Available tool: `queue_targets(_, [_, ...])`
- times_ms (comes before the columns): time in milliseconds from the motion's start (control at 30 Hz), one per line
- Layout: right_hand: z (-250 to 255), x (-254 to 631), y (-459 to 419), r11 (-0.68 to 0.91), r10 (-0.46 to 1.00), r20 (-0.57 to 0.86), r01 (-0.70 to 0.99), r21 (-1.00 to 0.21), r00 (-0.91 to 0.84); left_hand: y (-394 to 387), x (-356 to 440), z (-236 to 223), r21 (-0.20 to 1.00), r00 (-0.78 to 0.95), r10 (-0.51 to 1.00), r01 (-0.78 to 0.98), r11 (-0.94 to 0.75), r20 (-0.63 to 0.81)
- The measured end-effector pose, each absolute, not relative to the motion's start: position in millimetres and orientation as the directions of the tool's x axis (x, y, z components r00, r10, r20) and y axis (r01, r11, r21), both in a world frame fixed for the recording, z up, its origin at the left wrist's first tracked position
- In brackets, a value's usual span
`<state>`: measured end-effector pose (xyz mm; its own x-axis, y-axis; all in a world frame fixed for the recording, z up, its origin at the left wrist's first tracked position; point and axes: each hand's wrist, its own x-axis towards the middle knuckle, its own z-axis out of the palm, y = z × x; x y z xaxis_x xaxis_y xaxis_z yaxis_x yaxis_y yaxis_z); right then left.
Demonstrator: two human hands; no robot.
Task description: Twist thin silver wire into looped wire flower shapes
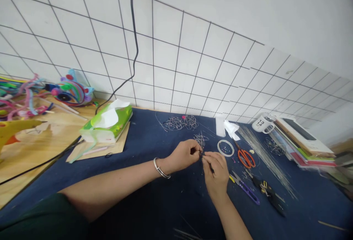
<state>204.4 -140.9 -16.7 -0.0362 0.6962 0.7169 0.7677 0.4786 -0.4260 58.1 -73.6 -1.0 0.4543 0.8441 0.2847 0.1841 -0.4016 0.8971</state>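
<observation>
My left hand (pixel 187 154), with a silver bangle at its wrist, pinches a small piece of wirework (pixel 201 140) made of thin silvery wire. From the right, my right hand (pixel 216 172) meets it, its thumb and forefinger closed on the same wirework just below my left fingertips. Wire ends splay upward above both hands; the part between the fingers is hidden. Behind them lies a tangled wire bundle (pixel 180 122) with a small pink spot on it. Nearest on the right is a round clear dish (pixel 225 148) of tiny beads.
Right of my hands lie orange-handled scissors (pixel 246 158), purple snips (pixel 249 193), black-handled pliers (pixel 271 196) and long straight wires (pixel 268 162). A white mug (pixel 263 123) stands beside stacked books (pixel 303 140). At left are a green tissue pack (pixel 107 122) and a yellow glue gun (pixel 16 131).
</observation>
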Motion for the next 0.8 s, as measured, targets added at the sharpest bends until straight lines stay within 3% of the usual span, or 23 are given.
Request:
queue_targets(133, [-17.5, 206.8, -136.8, 0.484, 0.684, 0.726, 0.792, -0.372, -0.077, -71.3, 58.5, -2.3, 0.848, 0.483, 0.824, 0.262, -0.46, 0.297])
queue_targets(233, [-17.5, 208.1, -134.5, 0.476, 0.672, 0.735, 0.814, -0.332, -0.093, -69.7, 59.4, -3.6, 0.927, 0.493, 0.833, 0.126, -0.353, 0.25])
queue_targets(333, [-19.1, 209.3, -132.6, 0.453, 0.673, 0.734, 0.836, -0.31, -0.093, -70.3, 61.6, -5.3, 0.994, 0.52, 0.851, -0.113, -0.008, 0.066])
queue_targets(433, [-23.8, 208.9, -131.4, 0.441, 0.658, 0.747, 0.854, -0.277, -0.098, -75.3, 64.9, -6.9, 0.882, 0.607, 0.786, -0.3, 0.364, -0.118])
queue_targets(500, [-27.0, 207.3, -131.5, 0.438, 0.648, 0.755, 0.861, -0.259, -0.102, -79.9, 66.6, -7.0, 0.801, 0.648, 0.749, -0.37, 0.471, -0.14])
queue_targets(633, [-29.3, 203.0, -133.8, 0.447, 0.632, 0.766, 0.863, -0.234, -0.12, -84.1, 66.3, -5.5, 0.808, 0.648, 0.754, -0.383, 0.449, -0.112])
queue_targets(800, [-27.0, 201.5, -135.9, 0.447, 0.612, 0.779, 0.872, -0.199, -0.136, -77.3, 62.2, -2.9, 0.971, 0.592, 0.802, -0.225, 0.079, 0.072])
